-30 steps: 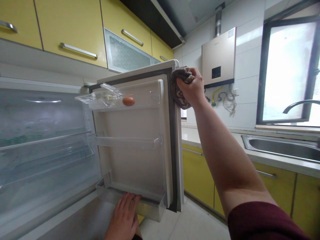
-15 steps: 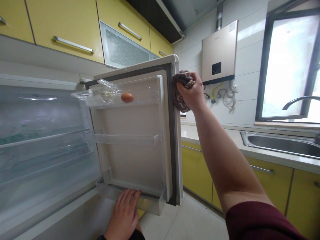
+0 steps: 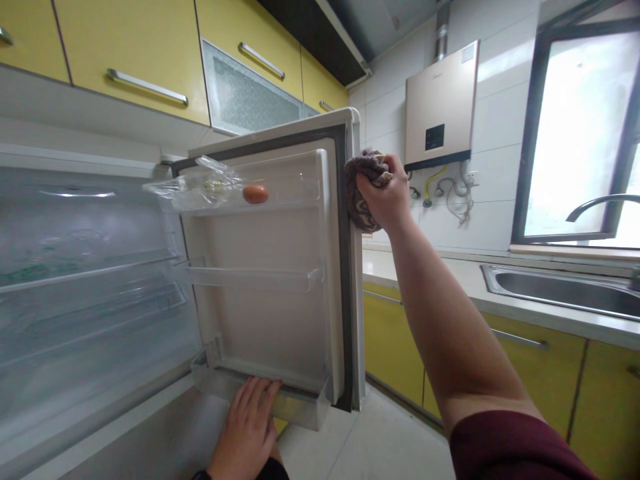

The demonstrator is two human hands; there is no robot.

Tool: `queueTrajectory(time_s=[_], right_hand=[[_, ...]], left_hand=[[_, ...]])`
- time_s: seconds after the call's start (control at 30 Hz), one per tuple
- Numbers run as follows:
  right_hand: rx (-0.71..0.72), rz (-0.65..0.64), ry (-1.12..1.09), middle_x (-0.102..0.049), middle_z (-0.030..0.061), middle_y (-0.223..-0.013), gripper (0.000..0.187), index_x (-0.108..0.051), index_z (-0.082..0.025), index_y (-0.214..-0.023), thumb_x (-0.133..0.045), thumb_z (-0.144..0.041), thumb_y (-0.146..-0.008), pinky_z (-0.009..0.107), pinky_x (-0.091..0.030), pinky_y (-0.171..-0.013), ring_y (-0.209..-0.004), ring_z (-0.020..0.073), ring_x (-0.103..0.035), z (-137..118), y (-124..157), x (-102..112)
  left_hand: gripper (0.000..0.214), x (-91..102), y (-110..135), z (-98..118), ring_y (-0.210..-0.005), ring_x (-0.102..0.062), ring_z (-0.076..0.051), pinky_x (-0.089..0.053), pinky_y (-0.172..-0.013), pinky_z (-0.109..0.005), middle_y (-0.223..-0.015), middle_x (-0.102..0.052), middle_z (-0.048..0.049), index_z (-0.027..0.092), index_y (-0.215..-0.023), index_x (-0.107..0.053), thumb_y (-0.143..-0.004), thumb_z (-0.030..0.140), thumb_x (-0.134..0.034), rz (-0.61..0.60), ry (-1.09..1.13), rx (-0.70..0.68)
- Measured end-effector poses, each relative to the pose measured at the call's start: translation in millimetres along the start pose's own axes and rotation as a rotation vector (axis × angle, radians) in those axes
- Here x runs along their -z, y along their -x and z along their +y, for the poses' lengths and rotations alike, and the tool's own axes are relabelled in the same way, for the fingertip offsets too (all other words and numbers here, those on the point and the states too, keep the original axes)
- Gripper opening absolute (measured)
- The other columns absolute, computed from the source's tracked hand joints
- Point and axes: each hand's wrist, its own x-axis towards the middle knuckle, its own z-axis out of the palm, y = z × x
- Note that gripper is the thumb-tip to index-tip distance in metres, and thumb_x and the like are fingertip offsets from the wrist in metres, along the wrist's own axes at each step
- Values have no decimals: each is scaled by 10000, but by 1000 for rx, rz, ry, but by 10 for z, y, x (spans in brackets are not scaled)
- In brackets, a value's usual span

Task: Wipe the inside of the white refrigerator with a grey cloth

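Note:
A crumpled brown patterned cloth [image 3: 361,207] is bunched in my right hand [image 3: 395,197], pressed against the outer edge of the open fridge door [image 3: 265,320], in its upper part. My left hand [image 3: 247,423] is low on the door, its fingers hooked over the front rim of the clear bottom door shelf [image 3: 303,407]; the thumb is hidden. On the top door shelf [image 3: 295,190] lie a brown egg [image 3: 255,194] and a crinkled clear plastic bag [image 3: 210,187]. Between them is the middle door shelf [image 3: 255,277], made of clear plastic.
The fridge interior [image 3: 90,313] with clear shelves opens at left. Yellow wall cabinets [image 3: 130,47] hang above the door. Behind my right arm are a counter [image 3: 380,263], a steel sink [image 3: 560,287] and yellow base cabinets [image 3: 395,340]. A water heater [image 3: 440,100] hangs on the wall.
My right hand and the cloth have slid slightly down along the door's edge. The left hand stays on the bottom shelf.

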Motion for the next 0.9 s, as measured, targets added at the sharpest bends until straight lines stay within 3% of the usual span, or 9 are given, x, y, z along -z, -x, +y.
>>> queueTrajectory(time_s=[0.2,0.9], right_hand=[[-17,3,-27,-595,-2,-858,280,-563,-239,-959,-718,-365,-762,464,-516,-957,-837,196,-569,-16,143,55],[-109,-39,-44,-644,-11,-873,333,-598,-250,-1045,-727,-391,-772,357,-485,-749,-781,174,-592,76,874,227]], left_hand=[[671,-28,28,-8,-1307,-559,-244,-392,-1176,-442,-1370,-646,-43,251,-1458,-507,-805,114,-571,2,-14,-9],[655,-11,-9,-2,-1290,-567,-247,-413,-1151,-453,-1352,-650,-42,253,-1448,-513,-810,119,-572,-1,-6,-7]])
